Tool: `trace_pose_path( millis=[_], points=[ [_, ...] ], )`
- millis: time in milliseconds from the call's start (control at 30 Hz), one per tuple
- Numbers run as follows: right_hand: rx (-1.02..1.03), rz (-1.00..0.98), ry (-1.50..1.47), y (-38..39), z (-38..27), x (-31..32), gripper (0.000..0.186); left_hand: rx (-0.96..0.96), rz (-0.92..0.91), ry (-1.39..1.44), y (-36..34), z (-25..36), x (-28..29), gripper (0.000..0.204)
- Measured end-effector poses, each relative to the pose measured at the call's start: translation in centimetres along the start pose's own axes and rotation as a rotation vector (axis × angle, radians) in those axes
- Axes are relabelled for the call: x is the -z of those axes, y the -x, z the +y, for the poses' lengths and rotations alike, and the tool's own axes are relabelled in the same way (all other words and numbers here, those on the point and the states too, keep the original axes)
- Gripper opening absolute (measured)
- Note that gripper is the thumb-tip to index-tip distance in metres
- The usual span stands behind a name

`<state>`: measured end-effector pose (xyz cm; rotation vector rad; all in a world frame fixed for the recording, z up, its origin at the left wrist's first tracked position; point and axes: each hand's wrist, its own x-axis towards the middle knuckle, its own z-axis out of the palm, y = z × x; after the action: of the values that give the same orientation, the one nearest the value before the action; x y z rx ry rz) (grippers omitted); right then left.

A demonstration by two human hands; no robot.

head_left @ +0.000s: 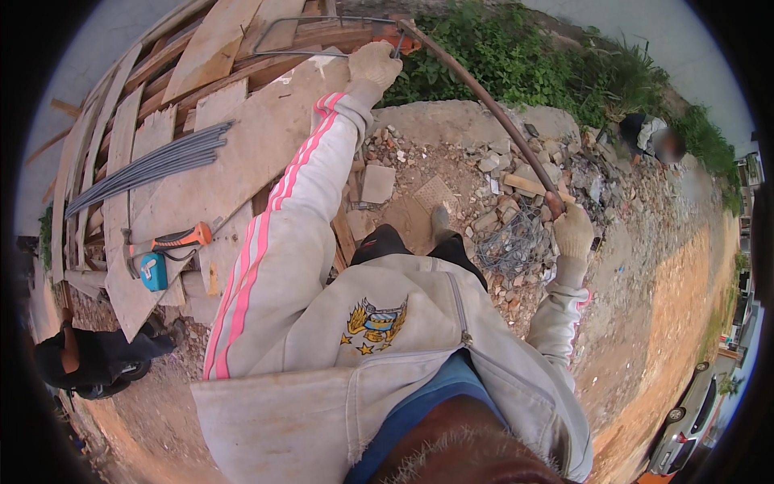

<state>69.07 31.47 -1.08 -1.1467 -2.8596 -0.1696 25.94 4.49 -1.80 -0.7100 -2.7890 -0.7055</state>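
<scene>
My left hand [376, 66], in a pale knitted glove, is closed on a thin grey steel rod [294, 53] at the far edge of the boards. The rod is bent into a roughly rectangular loop. Beside that hand sits an orange piece [389, 32], partly hidden. A long, rusty brown metal bar [484, 95] slants from there toward the right. Its near end is in my right hand [574, 232], also gloved, with the fingers wrapped round it. The bar's far end meets the rod near my left hand.
On the plank-topped bench [274, 145] lie a bundle of straight steel rods [149, 168], an orange-handled hammer [173, 240] and a teal tape measure [153, 272]. Rubble [516, 202] and tangled wire [516, 242] cover the ground. Two people [89, 355] [651, 137] are nearby.
</scene>
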Motion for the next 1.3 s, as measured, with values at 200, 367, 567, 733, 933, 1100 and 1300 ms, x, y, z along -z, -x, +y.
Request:
trace_pose_path(
  millis=[200,367,567,733,933,1100,1300],
  points=[
    [0.013,0.088,-0.028,2.0,-1.2,1.0,0.071,-0.033,0.005,-0.007,0.2,-0.2,0.0,0.033],
    [0.000,0.023,-0.077,1.4,-1.1,1.9,0.069,-0.036,0.026,0.011,0.5,-0.2,0.1,0.030],
    [0.158,-0.014,-0.158,-1.8,1.3,1.9,0.062,0.010,-0.018,-0.021,0.5,0.7,0.5,0.029],
    [0.219,-0.291,-0.552,-5.8,1.2,3.8,0.061,0.080,-0.143,0.017,-0.6,1.2,1.6,0.030],
    [0.156,-0.607,-0.887,-11.5,-6.2,3.1,0.050,0.016,-0.097,0.036,-0.3,1.3,1.7,0.033],
    [0.346,-0.287,-0.777,-12.7,-8.0,3.2,0.047,-0.018,0.089,0.095,-1.5,-2.4,2.8,0.038],
    [0.367,-0.098,-0.724,-12.3,-8.1,1.1,0.047,0.156,0.179,-0.081,-7.4,-11.1,6.5,0.041]
  ],
)
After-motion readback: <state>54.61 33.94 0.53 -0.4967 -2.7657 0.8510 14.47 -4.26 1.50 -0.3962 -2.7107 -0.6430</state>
